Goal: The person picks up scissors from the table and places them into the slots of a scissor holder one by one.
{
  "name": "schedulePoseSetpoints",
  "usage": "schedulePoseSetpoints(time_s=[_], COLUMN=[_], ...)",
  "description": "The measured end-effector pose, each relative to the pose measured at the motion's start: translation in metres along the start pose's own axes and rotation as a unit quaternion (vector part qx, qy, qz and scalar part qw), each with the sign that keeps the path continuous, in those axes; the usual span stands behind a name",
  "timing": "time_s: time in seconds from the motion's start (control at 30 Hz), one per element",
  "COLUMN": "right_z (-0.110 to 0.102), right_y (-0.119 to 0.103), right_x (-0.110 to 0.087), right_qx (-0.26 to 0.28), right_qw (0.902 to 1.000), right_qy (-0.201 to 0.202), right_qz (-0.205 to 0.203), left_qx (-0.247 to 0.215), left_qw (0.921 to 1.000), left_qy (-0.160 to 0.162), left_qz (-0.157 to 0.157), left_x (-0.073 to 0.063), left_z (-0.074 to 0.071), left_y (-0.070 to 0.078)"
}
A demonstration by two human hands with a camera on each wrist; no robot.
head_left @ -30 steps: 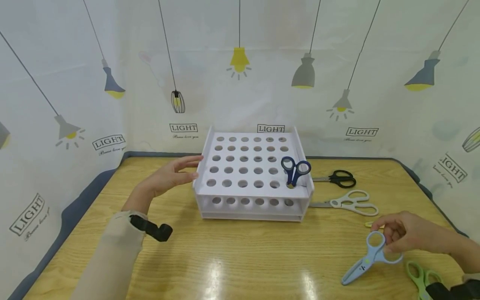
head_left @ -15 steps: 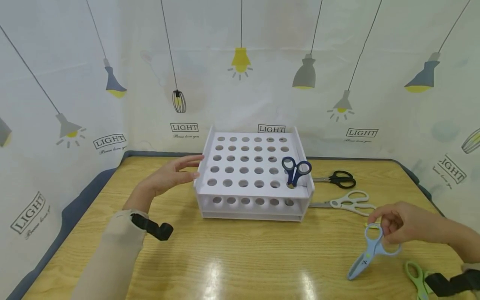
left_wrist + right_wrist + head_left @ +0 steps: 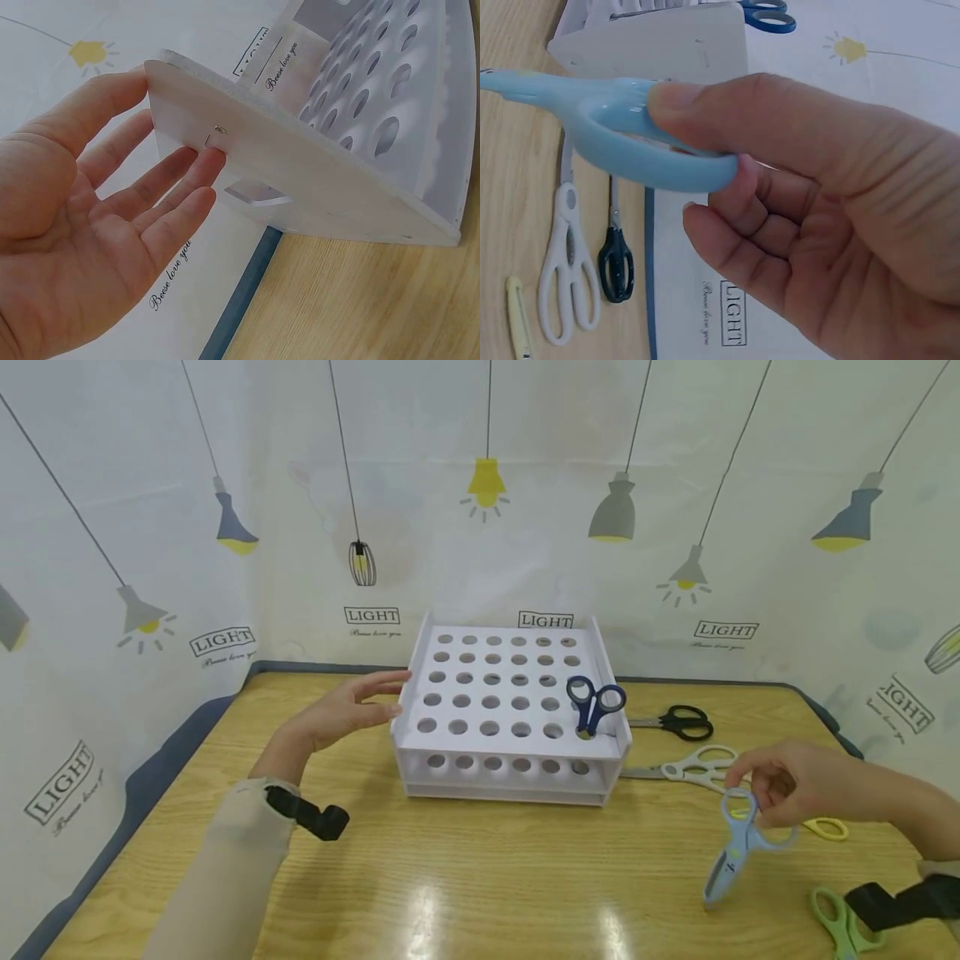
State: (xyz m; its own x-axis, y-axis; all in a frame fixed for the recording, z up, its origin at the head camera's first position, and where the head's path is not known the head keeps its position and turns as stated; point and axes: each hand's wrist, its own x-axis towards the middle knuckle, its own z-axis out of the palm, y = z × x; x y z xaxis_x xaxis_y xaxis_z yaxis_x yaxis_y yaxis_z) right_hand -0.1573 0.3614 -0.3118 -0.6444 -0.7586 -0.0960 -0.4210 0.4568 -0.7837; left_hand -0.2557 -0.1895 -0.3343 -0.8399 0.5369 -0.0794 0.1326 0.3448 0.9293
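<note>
My right hand (image 3: 806,781) pinches light blue scissors (image 3: 731,852) by their handles, blades pointing down toward the table. In the right wrist view the thumb presses on a handle loop of the blue scissors (image 3: 652,165). A white rack (image 3: 487,702) with rows of round holes stands at the middle back. Dark blue scissors (image 3: 592,706) sit upright in its front right hole, handles on top. My left hand (image 3: 337,714) rests its fingertips against the rack's left side; in the left wrist view its fingers are nearly straight on the side panel (image 3: 225,105).
Right of the rack lie black scissors (image 3: 682,722) and white scissors (image 3: 686,770), blades toward it. Yellow scissors (image 3: 828,828) lie partly behind the right hand. Green scissors (image 3: 836,918) are at the lower right. A printed cloth (image 3: 420,510) encloses the table (image 3: 480,877).
My right hand has moved up and away from me with the light blue scissors, uncovering more of the yellow scissors. The left hand stays at the rack.
</note>
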Motion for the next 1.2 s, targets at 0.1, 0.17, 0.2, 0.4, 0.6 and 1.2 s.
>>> schedulePoseSetpoints(time_s=[0.1,0.17,0.2,0.4,0.6,1.2], right_z=[-0.003,-0.006,-0.007,-0.012,-0.017,-0.024], right_y=[-0.007,-0.013,-0.016,-0.038,-0.062,-0.131], right_x=[0.004,0.007,0.009,0.020,0.033,0.079], right_qx=[-0.028,-0.046,-0.056,-0.098,-0.144,-0.219], right_qw=[0.9996,0.9989,0.9983,0.9950,0.9895,0.9757], right_qy=[0.004,0.009,0.011,0.018,0.009,0.000], right_qz=[-0.008,-0.007,-0.008,0.007,-0.003,0.009], left_qx=[-0.005,-0.007,-0.007,-0.001,-0.001,0.008], left_qw=[1.0000,1.0000,1.0000,1.0000,1.0000,0.9998], left_qy=[-0.001,-0.003,-0.003,0.003,0.005,0.011], left_qz=[0.002,0.004,0.004,-0.004,-0.007,-0.012], left_x=[0.000,0.000,0.000,0.000,0.000,-0.001], left_z=[0.000,0.000,0.000,0.000,0.000,0.002], left_y=[-0.001,-0.001,-0.001,0.000,0.000,0.001])
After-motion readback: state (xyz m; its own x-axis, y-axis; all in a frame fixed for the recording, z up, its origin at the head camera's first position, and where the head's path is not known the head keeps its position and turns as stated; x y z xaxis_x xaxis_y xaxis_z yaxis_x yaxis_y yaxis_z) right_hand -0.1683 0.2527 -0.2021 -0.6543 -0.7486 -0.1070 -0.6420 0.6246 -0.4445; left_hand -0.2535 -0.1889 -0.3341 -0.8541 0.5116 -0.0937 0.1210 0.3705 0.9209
